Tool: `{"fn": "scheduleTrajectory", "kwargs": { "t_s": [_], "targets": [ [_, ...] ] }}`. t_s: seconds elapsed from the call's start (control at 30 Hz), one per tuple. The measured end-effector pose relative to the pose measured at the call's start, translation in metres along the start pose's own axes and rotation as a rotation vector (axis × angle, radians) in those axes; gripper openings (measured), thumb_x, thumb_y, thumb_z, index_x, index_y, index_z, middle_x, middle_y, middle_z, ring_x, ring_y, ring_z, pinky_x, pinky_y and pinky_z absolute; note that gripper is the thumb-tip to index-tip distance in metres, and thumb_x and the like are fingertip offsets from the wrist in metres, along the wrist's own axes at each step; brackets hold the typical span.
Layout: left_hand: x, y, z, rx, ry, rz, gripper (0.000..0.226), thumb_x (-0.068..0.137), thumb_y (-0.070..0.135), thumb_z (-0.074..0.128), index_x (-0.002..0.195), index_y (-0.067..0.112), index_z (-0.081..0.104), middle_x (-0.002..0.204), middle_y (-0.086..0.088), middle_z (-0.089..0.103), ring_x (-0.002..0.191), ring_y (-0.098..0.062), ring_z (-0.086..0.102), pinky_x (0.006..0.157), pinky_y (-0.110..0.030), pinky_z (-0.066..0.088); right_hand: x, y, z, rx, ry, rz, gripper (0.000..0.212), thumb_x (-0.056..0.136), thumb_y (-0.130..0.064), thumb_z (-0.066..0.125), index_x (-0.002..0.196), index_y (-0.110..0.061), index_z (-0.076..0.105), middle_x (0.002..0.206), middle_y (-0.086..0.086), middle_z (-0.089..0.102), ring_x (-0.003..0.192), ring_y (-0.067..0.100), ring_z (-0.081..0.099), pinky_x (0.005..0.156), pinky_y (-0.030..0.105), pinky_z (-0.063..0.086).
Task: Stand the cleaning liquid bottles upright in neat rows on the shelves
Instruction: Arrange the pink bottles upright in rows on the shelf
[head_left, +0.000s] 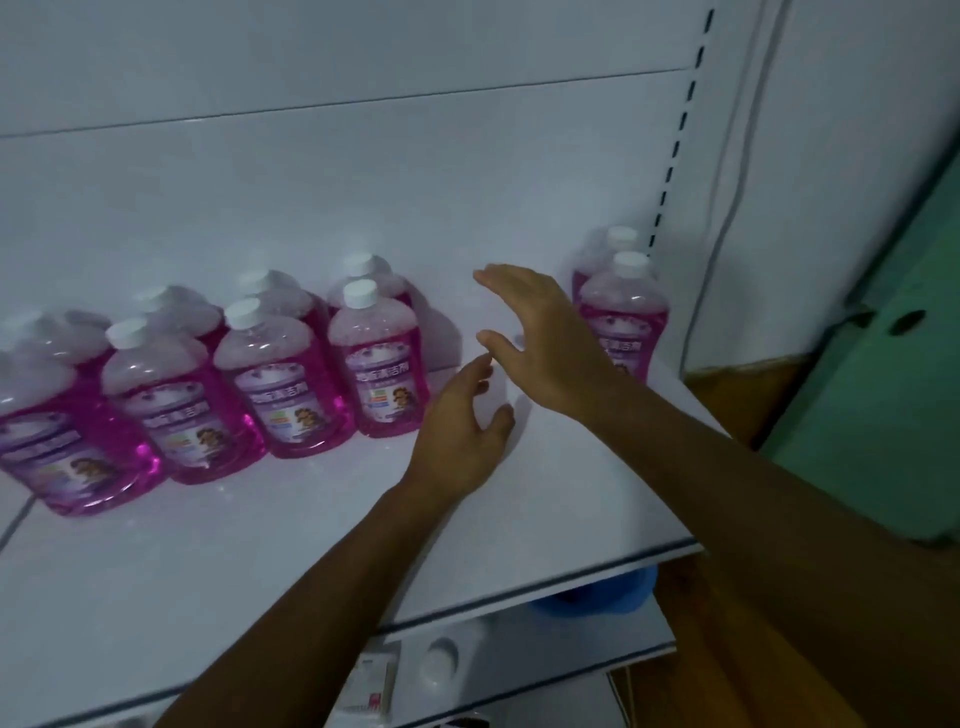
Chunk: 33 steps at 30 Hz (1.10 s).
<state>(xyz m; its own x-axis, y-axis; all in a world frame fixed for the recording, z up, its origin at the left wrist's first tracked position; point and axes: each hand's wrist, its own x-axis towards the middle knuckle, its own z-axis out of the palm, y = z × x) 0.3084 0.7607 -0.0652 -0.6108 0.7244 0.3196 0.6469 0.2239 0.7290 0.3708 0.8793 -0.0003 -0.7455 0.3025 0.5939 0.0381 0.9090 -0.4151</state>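
White shelf (311, 545) carries upright pink bottles (379, 358) in double rows; both hands, left (460, 426) and right (545, 338), hover open and empty between groups; liquid-filled, likely heavy, slick plastic, best gripped round the body.

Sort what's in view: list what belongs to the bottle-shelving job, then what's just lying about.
Job:
- pink bottles, main group
- pair of pink bottles at the right end
- white shelf
- left hand, right hand, both empty

Lying about:
- blue object under the shelf
- small box below
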Motion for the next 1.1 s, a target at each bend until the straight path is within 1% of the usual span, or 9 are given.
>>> {"fn": "scheduleTrajectory", "kwargs": {
  "t_s": [0.07, 0.17, 0.37, 0.47, 0.6, 0.83, 0.97, 1.03, 1.1],
  "targets": [
    [0.013, 0.011, 0.012, -0.028, -0.078, -0.005, 0.057, 0.095, 0.031, 0.057, 0.147, 0.020, 0.038, 0.149, 0.004, 0.044, 0.129, -0.015, 0.049, 0.108, -0.040, 0.042, -0.007, 0.012, -0.016, -0.094, 0.099, 0.026, 0.051, 0.087, -0.021, 0.069, 0.135, -0.011, 0.053, 0.143, 0.008, 0.050, 0.134, 0.025, 0.043, 0.109, 0.029, 0.030],
    [0.028, 0.026, 0.030, -0.102, -0.152, -0.070, 0.066, 0.092, 0.027, 0.063, 0.150, 0.023, 0.031, 0.150, 0.003, 0.041, 0.130, -0.017, 0.047, 0.102, -0.027, 0.040, -0.019, 0.032, -0.038, -0.204, 0.247, 0.073, 0.048, 0.084, -0.021, 0.071, 0.130, -0.011, 0.057, 0.143, 0.010, 0.049, 0.134, 0.031, 0.042, 0.110, 0.037, 0.029],
    [0.044, 0.042, 0.057, -0.253, -0.265, -0.189, 0.063, 0.092, 0.030, 0.065, 0.147, 0.022, 0.035, 0.140, 0.001, 0.051, 0.122, -0.021, 0.054, 0.090, -0.024, 0.044, -0.040, 0.065, -0.060, -0.179, 0.210, 0.311, 0.065, 0.084, -0.021, 0.071, 0.142, -0.013, 0.042, 0.146, 0.011, 0.043, 0.134, 0.032, 0.037, 0.111, 0.047, 0.034],
    [0.045, 0.041, 0.066, -0.248, -0.249, -0.147, 0.047, 0.090, 0.026, 0.067, 0.135, 0.025, 0.051, 0.120, 0.007, 0.062, 0.102, -0.011, 0.062, 0.084, -0.019, 0.048, -0.043, 0.069, -0.063, -0.046, 0.171, 0.424, 0.070, 0.087, -0.025, 0.069, 0.147, -0.017, 0.034, 0.144, 0.008, 0.045, 0.129, 0.025, 0.044, 0.107, 0.037, 0.037],
    [0.042, 0.042, 0.067, -0.313, -0.243, -0.154, 0.041, 0.091, 0.016, 0.066, 0.129, 0.026, 0.056, 0.104, 0.016, 0.062, 0.087, -0.003, 0.060, 0.068, -0.004, 0.046, -0.044, 0.067, -0.062, 0.044, 0.164, 0.447, 0.058, 0.089, -0.022, 0.067, 0.142, -0.018, 0.042, 0.137, 0.006, 0.051, 0.121, 0.021, 0.052, 0.096, 0.024, 0.037],
    [0.025, 0.038, 0.047, -0.336, -0.155, -0.173, 0.036, 0.091, 0.023, 0.066, 0.124, 0.034, 0.057, 0.106, 0.012, 0.063, 0.090, -0.004, 0.061, 0.081, -0.022, 0.051, -0.036, 0.052, -0.050, 0.111, 0.161, 0.371, 0.057, 0.084, -0.019, 0.073, 0.136, -0.016, 0.051, 0.134, 0.006, 0.056, 0.118, 0.020, 0.054, 0.102, 0.032, 0.046],
    [0.020, 0.026, 0.029, -0.282, -0.111, -0.201, 0.043, 0.092, 0.031, 0.064, 0.134, 0.031, 0.052, 0.122, 0.012, 0.060, 0.107, -0.013, 0.060, 0.095, -0.034, 0.050, -0.021, 0.043, -0.030, 0.174, 0.130, 0.324, 0.054, 0.084, -0.019, 0.074, 0.134, -0.016, 0.053, 0.131, 0.003, 0.058, 0.119, 0.020, 0.054, 0.105, 0.035, 0.044],
    [0.018, 0.022, 0.021, -0.266, -0.079, -0.203, 0.048, 0.092, 0.031, 0.063, 0.138, 0.028, 0.047, 0.128, 0.009, 0.060, 0.111, -0.014, 0.059, 0.097, -0.036, 0.050, -0.009, 0.038, -0.019, 0.204, 0.103, 0.300, 0.053, 0.085, -0.020, 0.073, 0.134, -0.017, 0.053, 0.131, 0.002, 0.058, 0.118, 0.019, 0.054, 0.105, 0.033, 0.043],
    [0.017, 0.018, 0.014, -0.252, -0.046, -0.197, 0.049, 0.094, 0.027, 0.061, 0.140, 0.027, 0.043, 0.125, 0.011, 0.059, 0.107, -0.010, 0.059, 0.092, -0.027, 0.051, 0.002, 0.033, -0.008, 0.230, 0.082, 0.279, 0.053, 0.084, -0.020, 0.073, 0.134, -0.017, 0.053, 0.130, 0.003, 0.059, 0.116, 0.018, 0.056, 0.103, 0.034, 0.046]
  ]
}}
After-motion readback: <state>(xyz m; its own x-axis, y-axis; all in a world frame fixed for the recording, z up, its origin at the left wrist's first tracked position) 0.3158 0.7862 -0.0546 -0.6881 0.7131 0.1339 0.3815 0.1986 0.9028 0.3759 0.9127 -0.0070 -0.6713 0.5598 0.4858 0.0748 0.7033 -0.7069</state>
